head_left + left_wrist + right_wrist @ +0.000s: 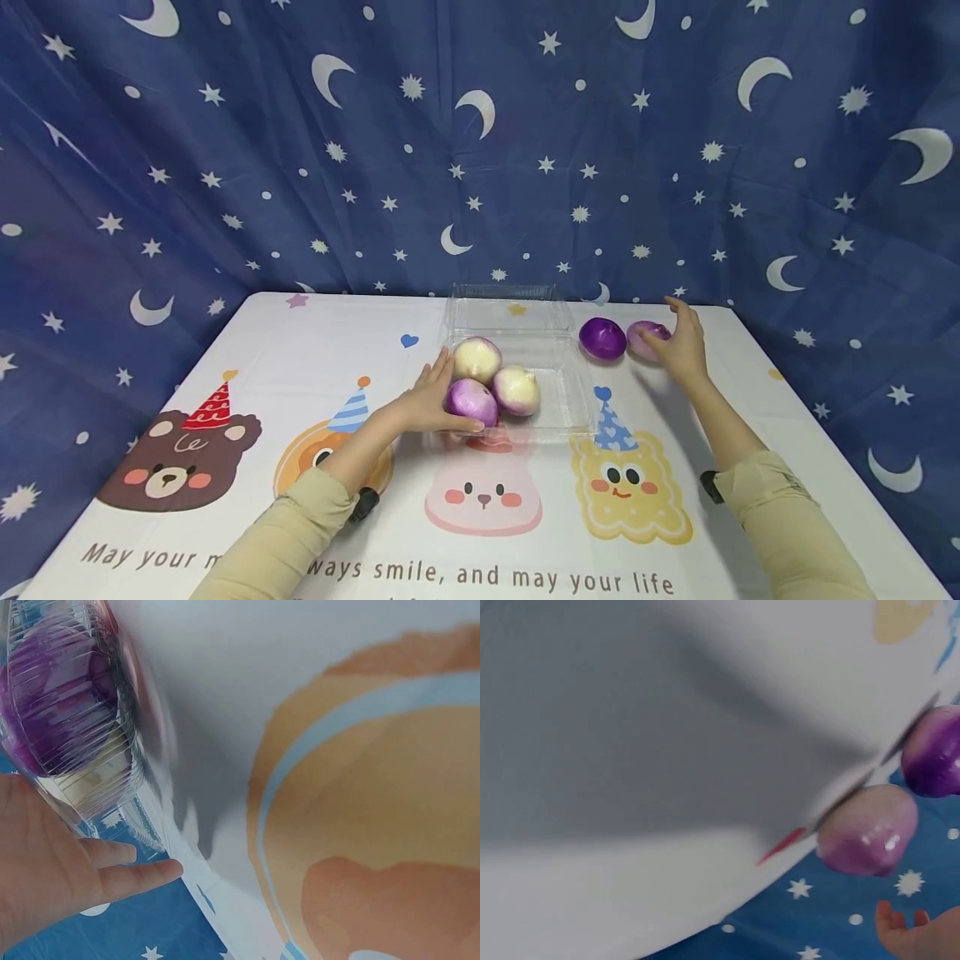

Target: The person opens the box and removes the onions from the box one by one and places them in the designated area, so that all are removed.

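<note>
A clear plastic clamshell box (557, 398) lies with its lid folded back. In its left part sit three purple-and-white onions, one at the back (477, 360), one at the front (472, 402) and one to the right (517, 391). My left hand (431, 402) rests along the box's left side, fingers straight and thumb at the front edge. To the right of the box, a dark purple onion (602, 339) and a paler purple onion (645, 340) stand side by side. Beside the paler one is my right hand (684, 343), thumb and fingers spread; the right wrist view shows its fingertips (885, 915) apart from that onion.
A white tablecloth (337, 333) printed with cartoon animals and lettering covers the table. Behind its far edge hangs a dark blue curtain (420, 167) with moons and stars. The box's raised lid (517, 315) stands toward the curtain.
</note>
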Action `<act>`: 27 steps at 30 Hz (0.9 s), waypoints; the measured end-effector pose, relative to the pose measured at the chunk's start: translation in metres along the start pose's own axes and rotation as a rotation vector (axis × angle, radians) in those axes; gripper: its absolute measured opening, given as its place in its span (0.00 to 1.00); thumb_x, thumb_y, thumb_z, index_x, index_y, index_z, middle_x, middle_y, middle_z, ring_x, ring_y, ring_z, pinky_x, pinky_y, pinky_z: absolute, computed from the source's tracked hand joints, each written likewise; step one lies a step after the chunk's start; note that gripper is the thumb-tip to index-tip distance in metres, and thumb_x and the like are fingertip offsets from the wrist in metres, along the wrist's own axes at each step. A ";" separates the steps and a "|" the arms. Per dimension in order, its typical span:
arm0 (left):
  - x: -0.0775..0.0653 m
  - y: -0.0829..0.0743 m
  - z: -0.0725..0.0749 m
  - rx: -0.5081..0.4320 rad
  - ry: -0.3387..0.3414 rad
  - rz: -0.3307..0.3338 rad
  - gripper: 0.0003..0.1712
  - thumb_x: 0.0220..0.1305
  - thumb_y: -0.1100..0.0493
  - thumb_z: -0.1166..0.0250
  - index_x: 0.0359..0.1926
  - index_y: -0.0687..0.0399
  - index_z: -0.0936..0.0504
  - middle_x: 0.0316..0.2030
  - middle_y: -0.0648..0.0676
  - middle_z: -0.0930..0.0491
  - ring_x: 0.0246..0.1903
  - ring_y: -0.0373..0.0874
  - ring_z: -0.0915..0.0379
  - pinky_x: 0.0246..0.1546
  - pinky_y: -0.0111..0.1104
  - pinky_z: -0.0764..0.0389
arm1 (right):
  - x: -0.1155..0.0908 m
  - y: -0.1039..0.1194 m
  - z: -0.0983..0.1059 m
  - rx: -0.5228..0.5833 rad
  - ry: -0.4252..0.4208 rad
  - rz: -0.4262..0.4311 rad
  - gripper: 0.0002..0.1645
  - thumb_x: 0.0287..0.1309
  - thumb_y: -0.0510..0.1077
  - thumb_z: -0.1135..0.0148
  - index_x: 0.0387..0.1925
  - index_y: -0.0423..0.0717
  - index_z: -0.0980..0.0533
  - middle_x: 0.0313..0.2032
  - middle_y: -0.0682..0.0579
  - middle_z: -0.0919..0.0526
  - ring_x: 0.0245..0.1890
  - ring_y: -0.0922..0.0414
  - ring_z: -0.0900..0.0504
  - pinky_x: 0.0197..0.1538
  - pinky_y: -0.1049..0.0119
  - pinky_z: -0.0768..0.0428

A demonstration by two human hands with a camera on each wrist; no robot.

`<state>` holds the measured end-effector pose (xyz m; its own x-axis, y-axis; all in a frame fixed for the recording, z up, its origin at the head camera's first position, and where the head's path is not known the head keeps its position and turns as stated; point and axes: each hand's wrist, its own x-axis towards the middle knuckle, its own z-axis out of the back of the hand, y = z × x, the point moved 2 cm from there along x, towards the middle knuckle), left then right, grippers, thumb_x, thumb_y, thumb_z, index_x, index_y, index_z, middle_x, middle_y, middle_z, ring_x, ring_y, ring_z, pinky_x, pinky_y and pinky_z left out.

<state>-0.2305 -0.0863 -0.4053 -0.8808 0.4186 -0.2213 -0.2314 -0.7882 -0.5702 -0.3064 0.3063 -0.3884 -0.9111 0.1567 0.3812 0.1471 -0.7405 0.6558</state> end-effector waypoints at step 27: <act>-0.002 -0.003 0.003 0.001 0.008 0.004 0.73 0.46 0.30 0.32 0.73 0.60 0.69 0.74 0.58 0.78 0.72 0.66 0.76 0.63 0.65 0.50 | -0.040 0.084 -0.029 0.121 0.359 0.268 0.35 0.51 0.40 0.31 0.59 0.35 0.33 0.57 0.34 0.27 0.59 0.37 0.29 0.61 0.42 0.31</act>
<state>-0.2292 -0.0867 -0.4009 -0.8781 0.4196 -0.2299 -0.2287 -0.7902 -0.5686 -0.2689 0.2190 -0.3672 -0.9075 -0.2814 0.3118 0.4197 -0.6388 0.6448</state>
